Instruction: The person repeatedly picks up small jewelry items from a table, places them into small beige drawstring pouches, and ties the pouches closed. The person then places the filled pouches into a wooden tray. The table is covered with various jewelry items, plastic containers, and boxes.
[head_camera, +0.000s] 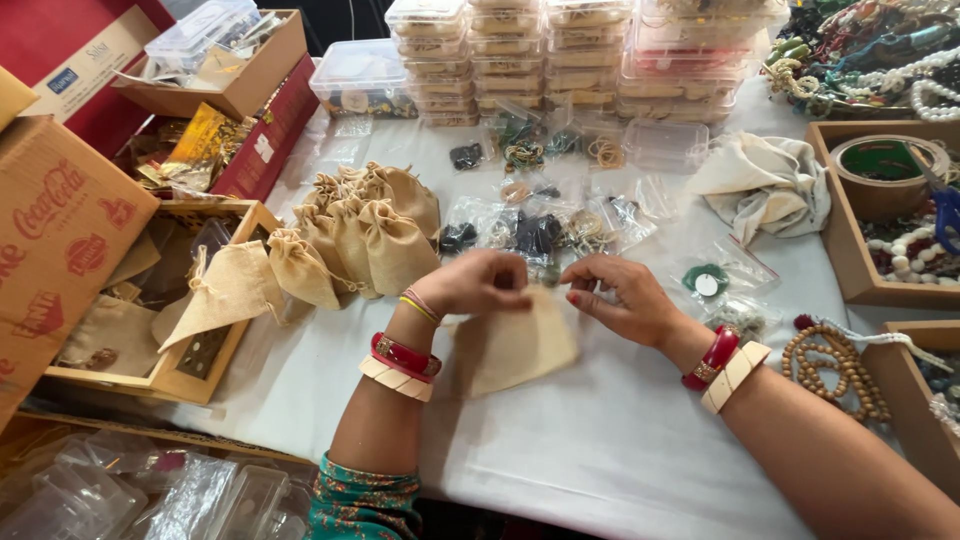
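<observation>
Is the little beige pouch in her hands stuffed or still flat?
Flat. The beige pouch lies limp on the white table, showing no bulge, while the left hand and right hand pinch its top edge.

On the white surface (600, 450) stood a group of filled beige drawstring bags (365, 225), stacks of clear plastic boxes (520, 55), small clear packets of beads (540, 225), a crumpled cloth (765, 185), and a brown bead necklace (835, 365) near a wooden tray (835, 275).

two hands (480, 283), one flat pouch (518, 345), four bangles (402, 354).
</observation>
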